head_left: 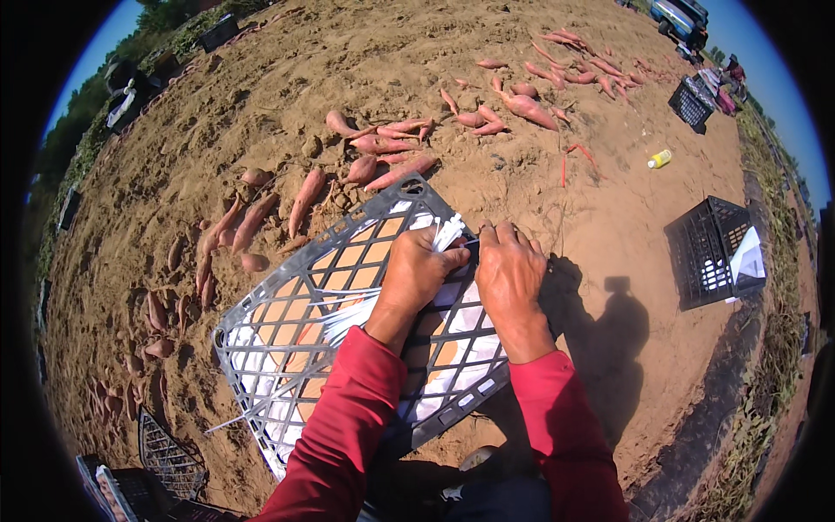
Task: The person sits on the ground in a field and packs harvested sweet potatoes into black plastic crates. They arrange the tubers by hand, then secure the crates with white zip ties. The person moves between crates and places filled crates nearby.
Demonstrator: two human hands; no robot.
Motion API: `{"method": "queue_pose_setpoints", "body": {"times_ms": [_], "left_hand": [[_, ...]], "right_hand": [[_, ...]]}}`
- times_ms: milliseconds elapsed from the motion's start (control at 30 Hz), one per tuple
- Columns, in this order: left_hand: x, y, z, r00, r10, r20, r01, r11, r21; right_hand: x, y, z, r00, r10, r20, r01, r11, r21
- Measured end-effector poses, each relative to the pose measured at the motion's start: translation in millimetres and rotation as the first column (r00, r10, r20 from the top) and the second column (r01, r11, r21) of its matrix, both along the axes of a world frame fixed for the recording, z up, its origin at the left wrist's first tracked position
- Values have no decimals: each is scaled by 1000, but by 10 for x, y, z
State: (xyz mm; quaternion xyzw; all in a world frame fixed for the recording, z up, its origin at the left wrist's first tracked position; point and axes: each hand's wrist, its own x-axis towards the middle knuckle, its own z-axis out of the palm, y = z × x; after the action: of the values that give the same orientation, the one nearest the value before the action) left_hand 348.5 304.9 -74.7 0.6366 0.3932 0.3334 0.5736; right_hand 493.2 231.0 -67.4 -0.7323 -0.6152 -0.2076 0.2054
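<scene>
A black plastic lattice lid (365, 261) covers a crate in front of me, with cardboard (284, 307) and white sheeting (466, 320) showing through its openings. My left hand (417, 274) grips a bundle of white cable ties (449, 231) above the lid; their thin tails fan out behind the wrist. My right hand (511, 280) is bent over the lid's right edge, fingertips near the corner; whether it pinches a tie there is hidden. Another cable tie (277, 395) is fastened at the lid's near-left side, its tail sticking out.
Sweet potatoes (394, 147) lie in rows on the sandy soil beyond and left of the crate. Black crates (708, 254) stand at right and lower left. A yellow bottle (659, 159) and a red strap (580, 156) lie farther off. A person (736, 75) and vehicle (680, 19) are distant.
</scene>
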Motion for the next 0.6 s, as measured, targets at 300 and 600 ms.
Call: {"method": "queue_pose_setpoints", "body": {"times_ms": [300,600], "left_hand": [[17,-31,27,1000,-2,-11,2,1000,30],[-62,64,-127,999,27,-45,-25,999,39]], "right_hand": [[19,-32,3,1000,-2,19,2,1000,4],[-73,89,-30,997,68,47,-68,998,-6]]}}
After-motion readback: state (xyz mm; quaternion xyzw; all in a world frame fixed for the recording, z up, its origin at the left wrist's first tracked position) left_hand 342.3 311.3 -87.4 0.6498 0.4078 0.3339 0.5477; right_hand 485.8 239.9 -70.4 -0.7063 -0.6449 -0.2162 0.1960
